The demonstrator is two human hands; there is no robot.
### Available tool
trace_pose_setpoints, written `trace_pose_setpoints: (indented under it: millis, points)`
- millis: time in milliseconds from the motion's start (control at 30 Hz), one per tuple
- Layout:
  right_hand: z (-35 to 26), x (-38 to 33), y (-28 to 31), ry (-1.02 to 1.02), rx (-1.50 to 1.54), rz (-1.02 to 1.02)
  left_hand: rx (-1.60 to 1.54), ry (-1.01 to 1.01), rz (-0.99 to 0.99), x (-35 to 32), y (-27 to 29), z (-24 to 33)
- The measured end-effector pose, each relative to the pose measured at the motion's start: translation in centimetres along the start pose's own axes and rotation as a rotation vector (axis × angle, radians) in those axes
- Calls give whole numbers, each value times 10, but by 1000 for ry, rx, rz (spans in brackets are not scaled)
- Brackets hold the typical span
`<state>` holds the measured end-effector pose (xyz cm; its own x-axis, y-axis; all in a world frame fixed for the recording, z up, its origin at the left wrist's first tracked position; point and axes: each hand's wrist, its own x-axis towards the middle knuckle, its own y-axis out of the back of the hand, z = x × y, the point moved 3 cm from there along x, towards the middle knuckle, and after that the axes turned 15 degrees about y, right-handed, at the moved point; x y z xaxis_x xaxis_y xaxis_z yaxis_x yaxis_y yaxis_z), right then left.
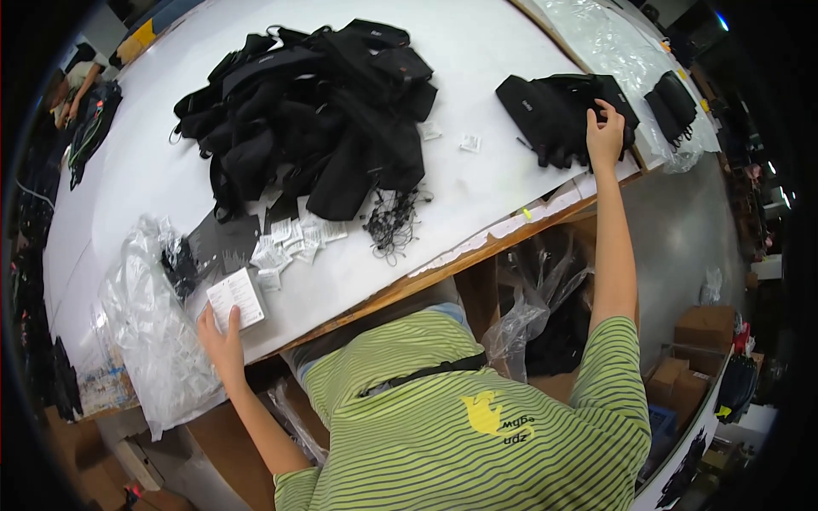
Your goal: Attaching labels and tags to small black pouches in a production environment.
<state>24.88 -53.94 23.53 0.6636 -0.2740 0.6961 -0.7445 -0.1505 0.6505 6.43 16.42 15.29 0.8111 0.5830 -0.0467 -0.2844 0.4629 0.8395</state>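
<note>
Under the right hand (604, 136): black bags (558, 111).

Your right hand (604, 136) is covering part of the black pouch stack (554, 111); your white card stack's (236, 298) print is blurring.

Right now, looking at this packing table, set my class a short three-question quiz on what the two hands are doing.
1. True or false: the right hand rests on a small stack of black bags.
2. The left hand touches: A) a white card B) scissors C) a cup
3. What lies in the big heap mid-table?

Key: 1 true; 2 A; 3 black bags and straps.
</note>
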Motion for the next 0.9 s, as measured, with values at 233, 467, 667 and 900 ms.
trace_pose_setpoints:
  millis: [233, 467, 667, 900]
  points:
    - [-75, -29, -41, 152, 326, -284, 113, -68, 235, -14, 6, 30]
    - [-198, -110, -57, 414, 525, -863, -30, 222, 39, -17, 20, 34]
    - [-257, -157, -25, 640, 503, -971, -684, 143, -188, -39, 32, 60]
    - [-296, -192, -32, 813, 621, -841, -819, 209, -281, -70, 4, 87]
